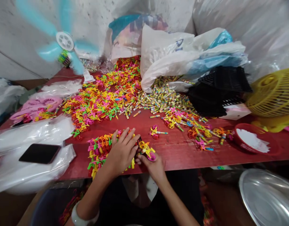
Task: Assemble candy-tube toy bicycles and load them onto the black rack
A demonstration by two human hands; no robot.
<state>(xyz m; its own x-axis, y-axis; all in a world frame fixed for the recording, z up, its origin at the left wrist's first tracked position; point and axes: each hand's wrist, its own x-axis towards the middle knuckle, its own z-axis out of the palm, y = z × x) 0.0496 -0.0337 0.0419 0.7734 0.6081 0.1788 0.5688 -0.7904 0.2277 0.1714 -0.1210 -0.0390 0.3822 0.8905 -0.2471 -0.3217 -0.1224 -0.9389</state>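
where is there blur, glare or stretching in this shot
Head view: fan blades smeared at upper left, likely from spinning; head view: glare on the plastic bags at left and shine on the metal basin, which looks stretched in the lower right corner; head view: the coloured pieces under the left hand look clearer than the blades.

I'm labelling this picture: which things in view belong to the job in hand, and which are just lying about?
Seemingly part of the job:
colourful plastic pieces under the left hand
yellow and pink pieces at the right hand
loose pile of similar pieces
patterned sticks

Probably just lying or standing about:
black phone
metal basin
blue-bladed fan
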